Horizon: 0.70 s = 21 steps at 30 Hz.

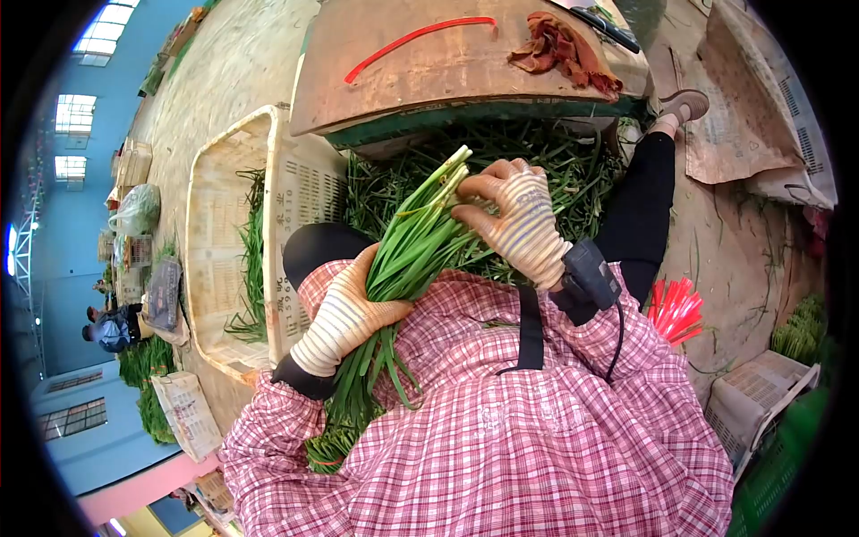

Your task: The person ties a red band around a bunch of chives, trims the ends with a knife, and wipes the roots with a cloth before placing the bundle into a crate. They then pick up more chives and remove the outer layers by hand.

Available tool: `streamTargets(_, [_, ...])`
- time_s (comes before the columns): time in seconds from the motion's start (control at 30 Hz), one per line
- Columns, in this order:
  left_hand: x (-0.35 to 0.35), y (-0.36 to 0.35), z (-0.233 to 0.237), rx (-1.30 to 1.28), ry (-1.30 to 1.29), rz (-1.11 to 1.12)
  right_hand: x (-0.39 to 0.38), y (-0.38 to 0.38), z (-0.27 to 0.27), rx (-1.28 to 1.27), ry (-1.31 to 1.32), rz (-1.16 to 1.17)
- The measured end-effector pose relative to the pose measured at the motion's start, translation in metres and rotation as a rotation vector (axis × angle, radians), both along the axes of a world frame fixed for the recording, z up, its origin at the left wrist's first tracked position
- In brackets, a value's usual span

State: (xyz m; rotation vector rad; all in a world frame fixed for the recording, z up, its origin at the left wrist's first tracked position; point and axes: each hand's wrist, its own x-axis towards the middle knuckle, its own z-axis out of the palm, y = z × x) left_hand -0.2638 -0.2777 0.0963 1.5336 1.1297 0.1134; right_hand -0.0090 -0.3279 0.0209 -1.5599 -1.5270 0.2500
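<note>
A bunch of garlic chives [413, 246], green with pale white stem ends, is gripped around its middle by my left hand [344, 313]. Its stem ends point up and away from me, and its leaf tips hang over my left forearm. My right hand [519, 215] is at the pale ends, thumb and curled forefinger apart, fingertips against the side of the stems. I see nothing held in it. Both hands wear striped knit gloves with brownish fingers. Another green bundle [333, 447], with a red band, lies by my left elbow.
Ahead, a wooden board [412, 67] carries a red strip [420, 40] and a reddish-brown cloth [564, 54]. Loose leaves [573, 161] lie heaped below it. A white plastic crate [231, 197] holds greens on the left. Red strips [676, 311] stick out at my right.
</note>
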Motion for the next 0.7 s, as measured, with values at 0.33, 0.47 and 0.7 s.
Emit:
streamTargets(0.33, [-0.007, 0.005, -0.001, 0.062, 0.076, -0.121, 0.026, 0.006, -0.02, -0.115, 0.284, 0.182])
streamTargets(0.47, [-0.014, 0.008, 0.017, 0.085, 0.114, -0.143, 0.072, -0.003, -0.041, -0.595, -0.391, -0.176])
streamTargets(0.7, [-0.018, 0.012, 0.022, 0.066, 0.101, -0.072, 0.024, 0.0, 0.006, -0.213, -0.149, -0.206])
